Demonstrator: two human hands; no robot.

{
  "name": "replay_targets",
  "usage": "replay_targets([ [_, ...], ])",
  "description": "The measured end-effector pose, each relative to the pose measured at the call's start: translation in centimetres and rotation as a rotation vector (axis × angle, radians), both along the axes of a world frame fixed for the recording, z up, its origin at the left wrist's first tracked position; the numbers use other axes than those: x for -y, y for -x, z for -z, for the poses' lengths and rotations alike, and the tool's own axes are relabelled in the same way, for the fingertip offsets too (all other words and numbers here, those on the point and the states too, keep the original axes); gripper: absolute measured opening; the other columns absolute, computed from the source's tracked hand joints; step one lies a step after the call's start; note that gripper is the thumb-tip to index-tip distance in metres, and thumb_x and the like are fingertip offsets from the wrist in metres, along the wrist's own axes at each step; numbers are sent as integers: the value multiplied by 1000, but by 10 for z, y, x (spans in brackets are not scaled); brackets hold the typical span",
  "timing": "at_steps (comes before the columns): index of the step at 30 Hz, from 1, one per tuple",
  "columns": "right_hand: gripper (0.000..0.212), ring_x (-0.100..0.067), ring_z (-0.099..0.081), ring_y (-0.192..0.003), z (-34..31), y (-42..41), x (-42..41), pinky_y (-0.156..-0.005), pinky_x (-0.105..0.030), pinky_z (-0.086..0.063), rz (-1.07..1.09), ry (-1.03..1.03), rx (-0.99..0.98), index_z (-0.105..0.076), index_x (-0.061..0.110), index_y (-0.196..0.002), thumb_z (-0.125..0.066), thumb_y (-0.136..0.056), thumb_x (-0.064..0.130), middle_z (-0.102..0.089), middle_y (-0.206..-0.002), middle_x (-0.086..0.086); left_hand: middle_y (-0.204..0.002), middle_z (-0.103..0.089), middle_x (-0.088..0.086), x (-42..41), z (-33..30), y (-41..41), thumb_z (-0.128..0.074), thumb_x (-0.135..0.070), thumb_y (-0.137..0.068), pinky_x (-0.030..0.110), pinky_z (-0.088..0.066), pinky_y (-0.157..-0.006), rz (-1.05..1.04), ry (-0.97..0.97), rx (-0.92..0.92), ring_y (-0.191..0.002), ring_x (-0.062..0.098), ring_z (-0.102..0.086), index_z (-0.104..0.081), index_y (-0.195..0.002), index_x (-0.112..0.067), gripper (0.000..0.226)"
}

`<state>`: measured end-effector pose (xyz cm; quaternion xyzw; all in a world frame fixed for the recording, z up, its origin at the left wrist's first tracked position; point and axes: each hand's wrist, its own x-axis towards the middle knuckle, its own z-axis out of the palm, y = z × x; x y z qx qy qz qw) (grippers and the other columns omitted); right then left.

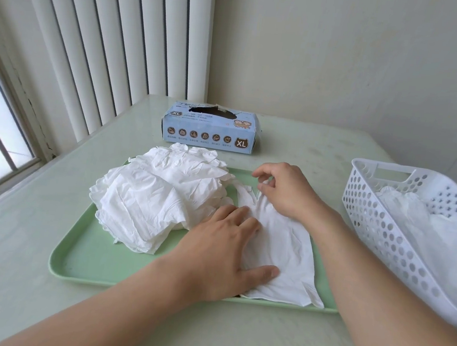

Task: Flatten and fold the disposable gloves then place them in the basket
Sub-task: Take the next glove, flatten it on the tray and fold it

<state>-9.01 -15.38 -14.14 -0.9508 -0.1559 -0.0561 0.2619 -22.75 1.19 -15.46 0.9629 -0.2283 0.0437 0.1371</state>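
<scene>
One white disposable glove (284,252) lies spread on the right half of a pale green tray (85,259), cuff toward me. My left hand (225,245) presses flat on the glove's left side, fingers straight, thumb across its lower part. Over the glove's finger end, my right hand (282,189) has its fingers curled and its fingertips touch the glove's fingers; a pinch is not clear. A heap of crumpled white gloves (160,196) fills the tray's left half. The white perforated basket (386,217) at the right holds several gloves (427,233).
A light blue glove box (209,128) marked XL stands behind the tray, its top torn open. The pale table meets vertical blinds (109,33) and a window at the left and a wall corner behind. The basket reaches past the table's right edge.
</scene>
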Motion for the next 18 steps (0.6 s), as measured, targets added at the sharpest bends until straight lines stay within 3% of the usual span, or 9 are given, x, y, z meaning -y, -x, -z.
replay_targets([
  [4,12,-10,-54,-77,-1,4,-8,-76,-29,-48,-13,-10,46,-73,25,-98,-77,-86,25,-65,-93,7,-140,-45,-7,1,-1,0,-44,-77,-90,36,-36,-110,-7,-6,-6,-133,15,-32,-49,-134,-24,69],
  [7,5,0,-51,-68,0,8,-14,-67,-25,-40,-40,-21,29,-72,23,-79,-75,-82,20,-62,-78,11,-139,-45,-7,1,-1,1,-44,-76,-90,36,-36,-110,-4,1,-4,-132,15,-33,-50,-133,-24,68],
  [10,11,-1,-52,-72,0,7,-12,-72,-25,-41,-47,-30,4,-78,22,-90,-73,-83,17,-59,-79,13,-141,-44,-7,1,-2,1,-44,-76,-90,35,-35,-111,-9,-5,-8,-134,15,-32,-49,-134,-24,69],
  [14,42,-18,-54,-99,3,4,-13,-92,-31,-44,-55,35,-8,-63,23,-136,-67,-95,29,-54,-103,2,-144,-43,-7,1,-3,1,-44,-75,-91,35,-34,-113,-9,-6,-9,-137,15,-30,-48,-138,-24,70],
  [16,37,-20,-54,-103,3,4,-13,-93,-32,-44,-51,-3,51,-64,25,-132,-66,-95,25,-55,-107,2,-143,-44,-7,1,-3,1,-44,-76,-90,35,-35,-112,-9,-2,-5,-136,15,-31,-48,-138,-24,70],
  [18,19,-19,-53,-100,-1,5,-12,-86,-31,-45,-36,-52,130,-73,25,-104,-69,-88,15,-57,-103,5,-143,-45,-7,1,-2,1,-44,-76,-90,35,-36,-111,-7,5,2,-136,15,-32,-48,-138,-24,71],
])
